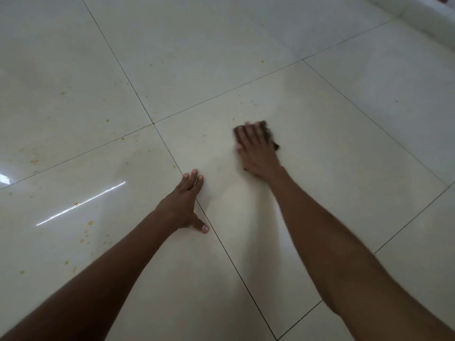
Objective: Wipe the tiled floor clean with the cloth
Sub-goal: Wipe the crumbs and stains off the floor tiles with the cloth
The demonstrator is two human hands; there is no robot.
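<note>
A glossy cream tiled floor (332, 124) with dark grout lines fills the view. My right hand (257, 151) presses flat on a small dark brown cloth (267, 130), which shows only past the fingertips and at the hand's right side; both are blurred. My left hand (183, 201) rests flat on the floor over a grout line, fingers apart, holding nothing. Yellow-orange specks and smears (86, 232) dot the tiles to the left, and a few small specks (252, 102) lie just beyond the cloth.
A white raised ledge or wall base (423, 23) runs along the far right corner. A bright light reflection (81, 204) streaks the tile at left. Tiles stretch away on all sides.
</note>
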